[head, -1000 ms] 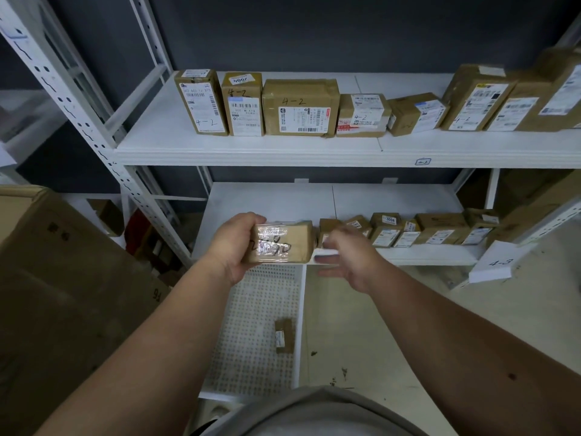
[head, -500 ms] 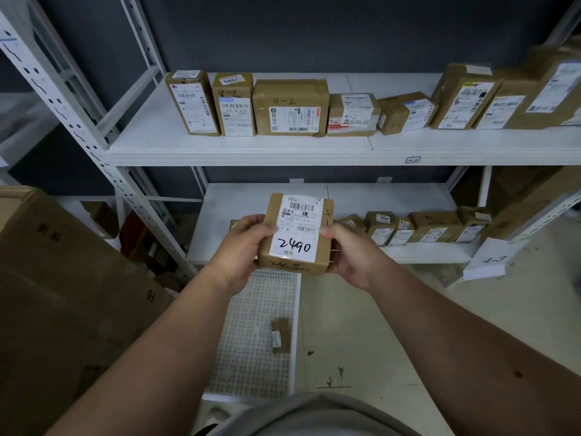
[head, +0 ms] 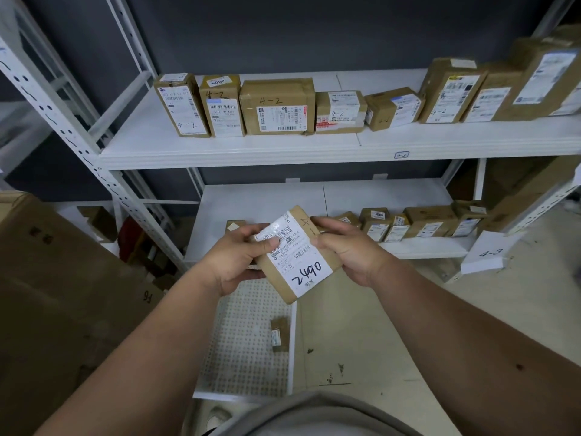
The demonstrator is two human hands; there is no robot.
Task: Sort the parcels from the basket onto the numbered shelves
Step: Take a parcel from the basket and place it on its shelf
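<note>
Parcel [head: 297, 254], a brown cardboard box with a white label reading "2490", being held tilted in front of the lower shelf [head: 261, 199], its label facing up toward the camera. The left hand [head: 234, 262] is gripping the parcel's left edge, with the thumb pressing on the label and the fingers curling beneath. The right hand [head: 349, 250] is clamping the right edge, its fingers wrapping over the top corner where a handwritten mark is showing.

The upper shelf [head: 283, 149] is carrying a row of boxes [head: 276, 107] along its back edge, several bearing the handwritten mark "4-2"; a small tag is sitting on its front edge. The lower shelf is carrying a row of smaller boxes [head: 421, 221] toward its right end, near its front edge. A perforated white panel [head: 248, 341] is lying below, with one small box [head: 279, 335] resting at its right edge. A white card [head: 487, 254] marked "4-3" is leaning at the right. A large carton [head: 56, 294] is standing at the left.
</note>
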